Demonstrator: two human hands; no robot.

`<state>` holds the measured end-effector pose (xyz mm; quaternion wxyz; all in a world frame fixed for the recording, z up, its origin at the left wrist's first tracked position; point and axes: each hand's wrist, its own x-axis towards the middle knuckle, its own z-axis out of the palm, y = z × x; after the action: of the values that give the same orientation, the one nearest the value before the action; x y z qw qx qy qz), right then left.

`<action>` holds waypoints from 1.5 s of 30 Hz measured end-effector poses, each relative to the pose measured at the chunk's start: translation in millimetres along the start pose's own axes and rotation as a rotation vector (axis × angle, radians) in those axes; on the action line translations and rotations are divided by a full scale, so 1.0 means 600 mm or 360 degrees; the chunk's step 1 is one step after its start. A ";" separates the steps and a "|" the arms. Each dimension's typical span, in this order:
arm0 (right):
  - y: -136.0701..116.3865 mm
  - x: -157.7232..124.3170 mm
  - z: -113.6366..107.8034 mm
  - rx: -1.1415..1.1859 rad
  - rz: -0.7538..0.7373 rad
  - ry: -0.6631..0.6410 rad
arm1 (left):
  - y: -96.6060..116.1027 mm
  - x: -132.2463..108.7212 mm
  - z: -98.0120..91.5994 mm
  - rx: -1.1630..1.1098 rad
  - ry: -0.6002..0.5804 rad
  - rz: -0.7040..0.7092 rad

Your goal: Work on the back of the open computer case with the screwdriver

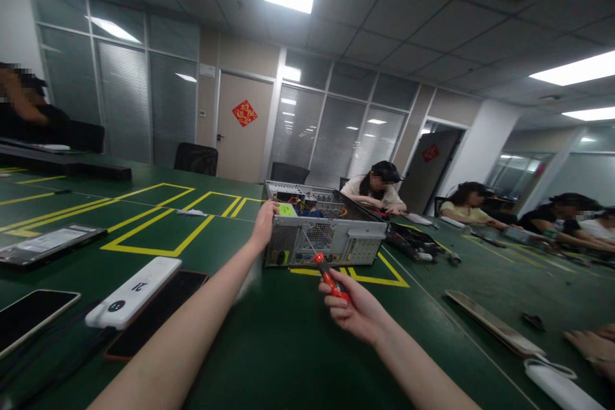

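Note:
An open computer case [336, 240] lies on the green table, its rear panel facing me and wires showing inside. My left hand [264, 225] grips the case's near left corner, with the fingers over the top edge beside a yellow-green label [287, 210]. In my right hand [353, 304] is a red and black screwdriver [331, 277], held by its handle. Its thin shaft points up and left at the rear panel, around the left of the fan grille. Whether the tip touches a screw is too small to tell.
Left of my arms lie a hard drive [50, 243], a white power bank [134, 291], a dark phone [156, 314] and another phone [33, 317]. Black parts [416, 242] sit right of the case. A long flat device [494, 323] lies farther right. Several people sit around the table.

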<state>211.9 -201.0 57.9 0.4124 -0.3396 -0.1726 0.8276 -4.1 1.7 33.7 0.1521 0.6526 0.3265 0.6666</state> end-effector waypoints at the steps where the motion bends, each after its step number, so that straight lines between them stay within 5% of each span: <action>1: 0.000 -0.002 0.002 0.0025 -0.0028 -0.0006 | 0.002 0.000 -0.001 -0.0003 -0.0004 0.0000; 20: -0.018 -0.005 -0.012 0.0035 -0.0046 -0.0067 | 0.004 0.001 0.001 -0.0037 0.0032 0.0078; 41: -0.022 -0.002 -0.005 0.0018 -0.0095 0.0132 | 0.001 0.002 0.001 -0.0022 0.0006 0.0053; 45: -0.025 0.001 -0.009 0.0006 -0.0086 0.0028 | -0.001 0.002 0.001 0.0006 -0.0003 0.0005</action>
<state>223.9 -191.4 62.4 0.4368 -0.3414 -0.1766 0.8133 -3.7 3.3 34.1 0.1502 0.6541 0.3265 0.6656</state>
